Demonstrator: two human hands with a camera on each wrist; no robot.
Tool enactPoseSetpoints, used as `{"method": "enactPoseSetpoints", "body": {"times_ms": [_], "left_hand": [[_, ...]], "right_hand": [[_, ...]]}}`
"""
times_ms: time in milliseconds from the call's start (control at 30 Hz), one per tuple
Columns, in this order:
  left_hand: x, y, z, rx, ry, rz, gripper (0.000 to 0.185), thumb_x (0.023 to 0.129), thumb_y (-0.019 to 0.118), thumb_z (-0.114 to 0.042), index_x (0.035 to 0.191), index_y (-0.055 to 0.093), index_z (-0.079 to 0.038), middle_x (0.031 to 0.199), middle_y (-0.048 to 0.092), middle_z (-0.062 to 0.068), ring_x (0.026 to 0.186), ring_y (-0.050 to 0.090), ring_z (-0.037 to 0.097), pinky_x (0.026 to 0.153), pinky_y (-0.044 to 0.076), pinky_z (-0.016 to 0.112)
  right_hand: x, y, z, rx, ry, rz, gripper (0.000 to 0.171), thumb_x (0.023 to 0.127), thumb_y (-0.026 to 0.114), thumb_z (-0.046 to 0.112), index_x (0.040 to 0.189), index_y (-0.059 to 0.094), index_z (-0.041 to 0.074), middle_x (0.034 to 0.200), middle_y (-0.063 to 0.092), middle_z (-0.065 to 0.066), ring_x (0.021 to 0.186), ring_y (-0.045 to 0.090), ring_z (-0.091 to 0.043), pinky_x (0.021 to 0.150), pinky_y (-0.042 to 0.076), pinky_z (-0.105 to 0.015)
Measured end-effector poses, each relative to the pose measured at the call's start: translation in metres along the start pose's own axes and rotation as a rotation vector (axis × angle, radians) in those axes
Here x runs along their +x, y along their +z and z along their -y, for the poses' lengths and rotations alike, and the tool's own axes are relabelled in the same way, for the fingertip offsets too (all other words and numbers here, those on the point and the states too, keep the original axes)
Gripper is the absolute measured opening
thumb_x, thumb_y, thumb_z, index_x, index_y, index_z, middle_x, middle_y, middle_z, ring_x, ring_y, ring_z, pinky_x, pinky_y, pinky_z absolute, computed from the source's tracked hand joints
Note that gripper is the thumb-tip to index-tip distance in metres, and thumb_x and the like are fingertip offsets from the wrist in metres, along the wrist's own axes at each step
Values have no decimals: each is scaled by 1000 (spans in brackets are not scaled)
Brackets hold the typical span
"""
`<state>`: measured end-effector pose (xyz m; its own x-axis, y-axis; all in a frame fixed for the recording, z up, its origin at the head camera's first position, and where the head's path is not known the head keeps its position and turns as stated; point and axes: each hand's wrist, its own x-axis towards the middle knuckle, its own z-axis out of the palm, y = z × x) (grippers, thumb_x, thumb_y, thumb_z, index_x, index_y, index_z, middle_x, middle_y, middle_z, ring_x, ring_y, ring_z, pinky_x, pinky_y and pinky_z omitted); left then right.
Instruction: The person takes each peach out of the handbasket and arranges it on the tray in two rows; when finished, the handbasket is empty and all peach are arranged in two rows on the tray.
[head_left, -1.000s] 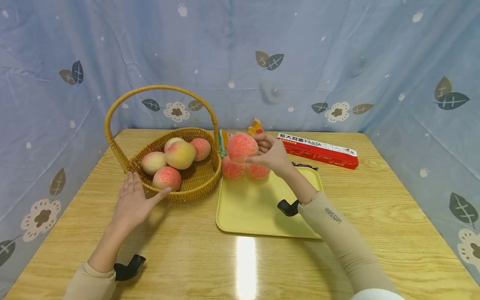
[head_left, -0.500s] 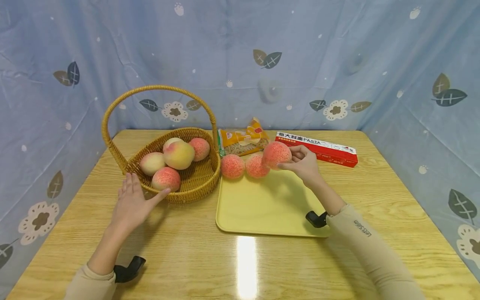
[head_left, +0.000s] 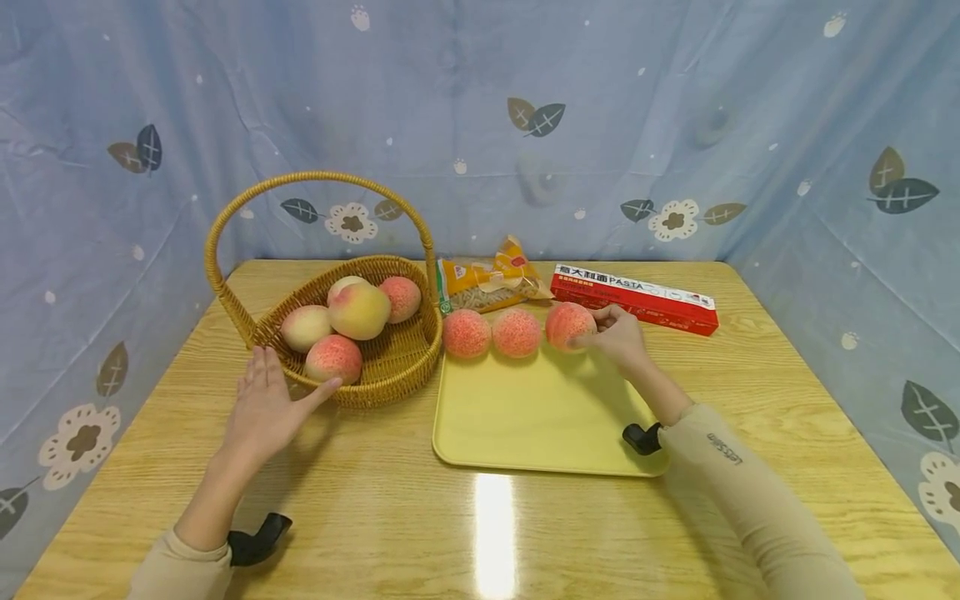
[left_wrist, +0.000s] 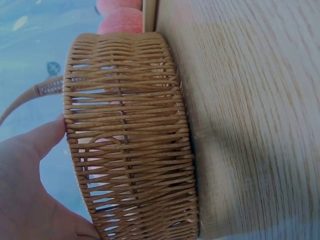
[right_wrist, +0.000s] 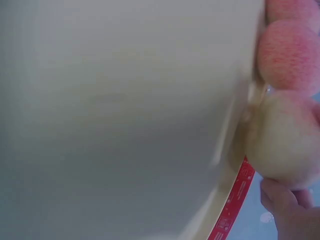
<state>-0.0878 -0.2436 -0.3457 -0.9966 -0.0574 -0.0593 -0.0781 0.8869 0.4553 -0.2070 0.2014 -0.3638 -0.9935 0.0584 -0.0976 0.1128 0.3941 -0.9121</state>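
My right hand [head_left: 621,340] pinches a pink peach [head_left: 567,325] at the far edge of the yellow tray [head_left: 540,425]. In the right wrist view this peach [right_wrist: 282,142] shows a pale underside, with fingers curled at its side. To its left, two more peaches [head_left: 517,332] sit in a row along that edge. With fingers and thumb spread straight, my left hand [head_left: 264,408] rests at the near left rim of the wicker basket [head_left: 390,387]. Inside the basket lie several peaches [head_left: 333,359], pink and yellowish. The left wrist view shows the basket's woven wall [left_wrist: 130,145] standing upright.
Behind the row of peaches lies an orange bag of pasta [head_left: 491,283]. A red and white pasta box [head_left: 637,298] is at the back right, behind my right hand. The basket's tall handle [head_left: 318,177] arches over it. A blue patterned curtain [head_left: 480,125] encloses the wooden table [head_left: 360,500].
My right hand has carried the peach rightward and lowered it to the right end of the row, uncovering the pasta bag. My left hand stays at the basket rim.
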Motion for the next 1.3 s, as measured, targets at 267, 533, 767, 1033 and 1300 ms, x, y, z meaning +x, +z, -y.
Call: {"method": "enactPoseSetpoints", "body": {"times_ms": [267, 533, 767, 1033, 1300], "left_hand": [[0, 0, 0, -4, -2, 2, 116, 92, 42, -69, 142, -9, 21, 149, -18, 38, 139, -11, 53, 112, 0, 64], [-1, -2, -2, -3, -8, 6, 116, 92, 43, -69, 142, -9, 21, 149, -18, 39, 139, -11, 54, 112, 0, 65], [-1, 0, -1, -3, -10, 7, 116, 91, 43, -69, 143, -10, 20, 149, -20, 38, 139, -10, 54, 112, 0, 65], [-1, -1, 0, -4, -10, 7, 116, 91, 43, -69, 143, -10, 20, 149, -19, 38, 139, -11, 53, 112, 0, 65], [-1, 0, -1, 5, -7, 1, 116, 91, 42, -70, 143, -9, 21, 149, -17, 39, 139, -9, 54, 112, 0, 65]], "right_hand": [[0, -4, -2, -284, -90, 136, 57, 65, 86, 5, 106, 48, -5, 116, 58, -27, 111, 56, -40, 90, 51, -46], [1, -1, -3, -318, -170, 209, 87, 63, 85, -1, 138, 41, -11, 133, 51, -34, 123, 50, -47, 98, 46, -55], [4, 4, -5, -318, -173, 202, 82, 66, 84, 4, 140, 48, -3, 129, 57, -27, 118, 55, -42, 96, 47, -54], [4, 6, 13, -447, -190, 210, 94, 70, 85, 15, 146, 35, -7, 139, 46, -31, 120, 51, -45, 95, 47, -56], [-14, 36, 71, -336, -378, 94, 78, 79, 83, 20, 145, 45, 1, 138, 53, -21, 109, 60, -38, 94, 48, -50]]}}
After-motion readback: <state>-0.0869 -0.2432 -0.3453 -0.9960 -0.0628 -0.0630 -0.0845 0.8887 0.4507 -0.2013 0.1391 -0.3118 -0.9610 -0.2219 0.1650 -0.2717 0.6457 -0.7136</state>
